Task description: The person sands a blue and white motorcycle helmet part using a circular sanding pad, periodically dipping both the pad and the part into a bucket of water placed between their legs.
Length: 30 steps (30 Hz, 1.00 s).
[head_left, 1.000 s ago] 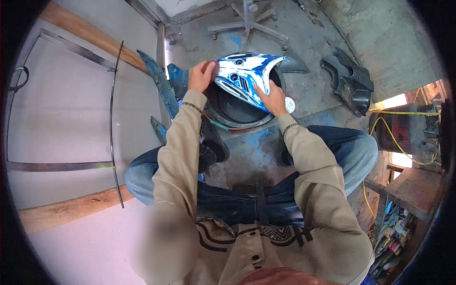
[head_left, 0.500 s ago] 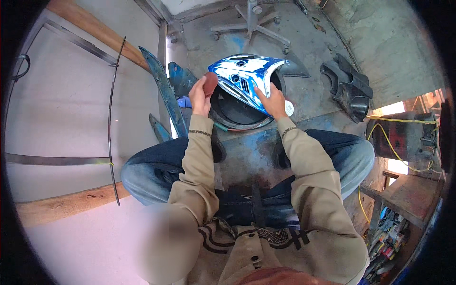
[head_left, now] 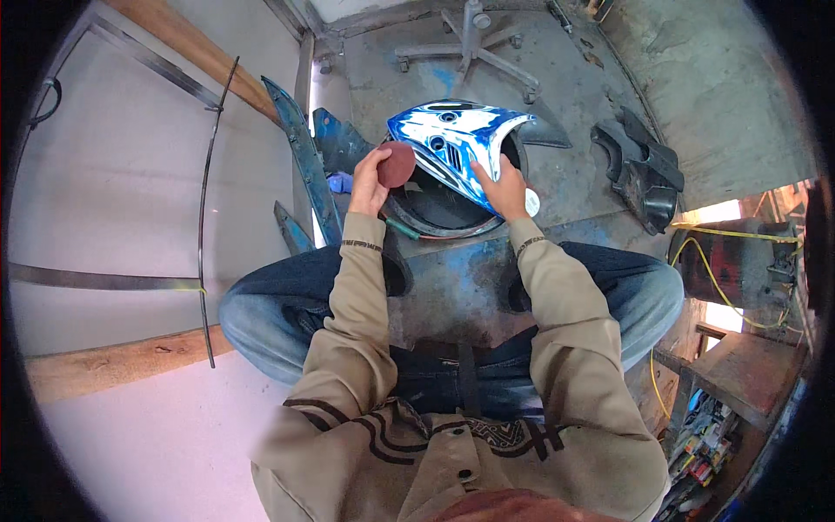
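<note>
In my left hand (head_left: 367, 190) is a round, reddish-brown sanding disc (head_left: 397, 165), pinched at its left edge with its flat face showing. The disc is beside the left end of a blue-and-white vehicle fairing panel (head_left: 470, 130); whether they touch, I cannot tell. My right hand (head_left: 504, 191) grips the panel's near right edge, thumb on top and the other fingers partly hidden. Slots and two round holes mark the panel, which lies tilted over a round, dark, tub-like thing (head_left: 435, 209). A small white round object (head_left: 532, 203) shows beside my right wrist.
Blue panels (head_left: 304, 148) lean by the wall on the left, near a purple-blue cloth-like item (head_left: 340, 183). A wheeled chair base (head_left: 470, 52) stands beyond. Black molded parts (head_left: 639, 170) lie on the right, near a yellow cord (head_left: 713, 283) and a wooden stand (head_left: 748, 365).
The sanding disc has turned so more of its flat face shows, and my left hand has shifted slightly right. My right hand keeps its grip on the panel. The whole view has shifted a little.
</note>
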Tool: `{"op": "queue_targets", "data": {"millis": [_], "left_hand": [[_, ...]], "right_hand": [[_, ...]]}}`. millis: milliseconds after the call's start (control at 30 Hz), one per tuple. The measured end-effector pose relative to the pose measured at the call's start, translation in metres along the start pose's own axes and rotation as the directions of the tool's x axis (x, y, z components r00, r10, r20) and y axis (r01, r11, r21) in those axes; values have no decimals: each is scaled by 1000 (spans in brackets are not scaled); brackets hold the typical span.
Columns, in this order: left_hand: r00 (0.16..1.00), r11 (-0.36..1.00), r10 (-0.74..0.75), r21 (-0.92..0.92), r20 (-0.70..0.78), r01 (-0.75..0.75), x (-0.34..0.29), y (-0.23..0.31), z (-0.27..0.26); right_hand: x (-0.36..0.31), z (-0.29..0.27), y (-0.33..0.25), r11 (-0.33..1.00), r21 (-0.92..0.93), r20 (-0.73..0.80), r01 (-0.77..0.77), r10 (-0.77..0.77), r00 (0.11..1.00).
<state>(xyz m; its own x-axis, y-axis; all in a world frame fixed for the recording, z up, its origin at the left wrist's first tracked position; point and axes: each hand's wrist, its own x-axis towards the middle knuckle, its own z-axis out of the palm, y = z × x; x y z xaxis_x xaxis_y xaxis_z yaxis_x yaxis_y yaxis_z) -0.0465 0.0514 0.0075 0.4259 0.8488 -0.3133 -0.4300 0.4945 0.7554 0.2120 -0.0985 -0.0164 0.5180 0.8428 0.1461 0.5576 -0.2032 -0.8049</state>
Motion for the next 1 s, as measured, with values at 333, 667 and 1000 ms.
{"op": "queue_targets", "data": {"millis": [333,667,1000], "left_hand": [[948,635,151,708,279,-309,12,31,35],[516,-204,132,533,846,-821,12,13,38],[690,-296,-2,659,724,-692,14,9,36]], "right_hand": [[-2,-4,-8,999,-20,11,-25,25,1000],[0,-1,-6,999,-40,-3,-17,17,1000],[-2,0,-4,999,-48,-3,-22,22,1000]]}}
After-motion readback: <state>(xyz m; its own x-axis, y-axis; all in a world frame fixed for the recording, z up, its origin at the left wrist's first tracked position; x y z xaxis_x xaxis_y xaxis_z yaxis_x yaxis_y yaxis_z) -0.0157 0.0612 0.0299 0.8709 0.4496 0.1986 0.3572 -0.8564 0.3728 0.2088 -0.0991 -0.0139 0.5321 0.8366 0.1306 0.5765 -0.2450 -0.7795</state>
